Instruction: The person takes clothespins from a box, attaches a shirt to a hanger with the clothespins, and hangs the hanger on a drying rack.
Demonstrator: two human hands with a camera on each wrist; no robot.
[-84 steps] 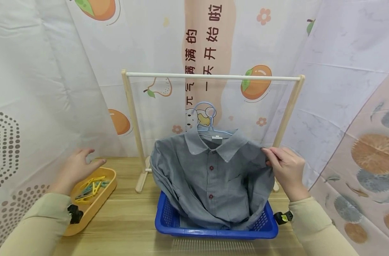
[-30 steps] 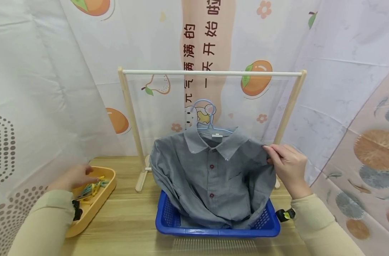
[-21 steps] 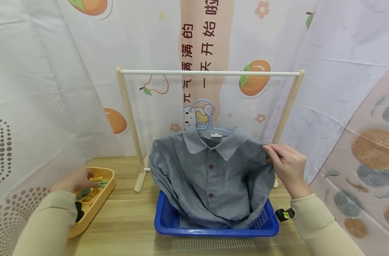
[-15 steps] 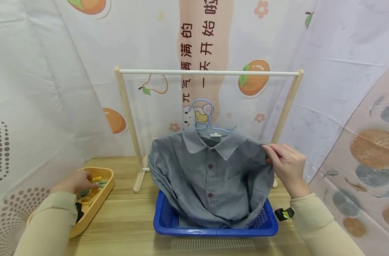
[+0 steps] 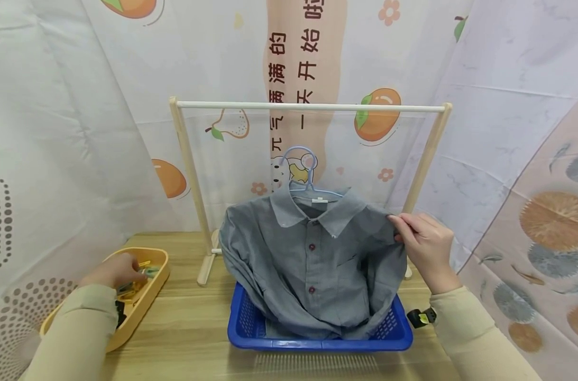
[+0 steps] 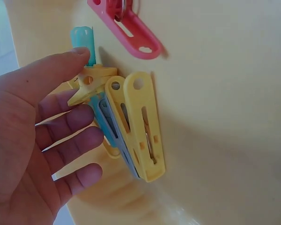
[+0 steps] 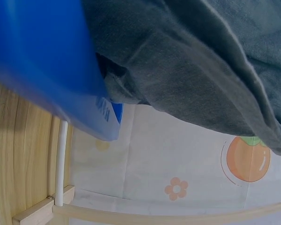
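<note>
My left hand [image 5: 115, 271] reaches into the yellow tray [image 5: 152, 297] at the left. In the left wrist view its thumb lies on a teal clothespin [image 6: 83, 40], with the index finger curled behind a yellow piece in the same cluster; the exact contact is partly hidden. Another yellow clothespin [image 6: 136, 117] and a grey one lean beside the fingers. My right hand [image 5: 427, 246] pinches the shoulder of a grey buttoned shirt [image 5: 336, 275]. A light-blue hanger [image 5: 310, 177] sticks up from the shirt's collar. The shirt's lower part lies in a blue basket [image 5: 317, 345].
A drying rack with a white rod [image 5: 241, 106] and wooden posts [image 5: 193, 174] stands behind the basket. A pink clothespin [image 6: 138, 42] lies apart from the cluster in the tray. Printed curtains surround the wooden table [image 5: 184, 317].
My left hand has come down from above the tray to the clothespins and stays there, its fingers closing in. My right hand keeps its pinch on the shirt's shoulder.
</note>
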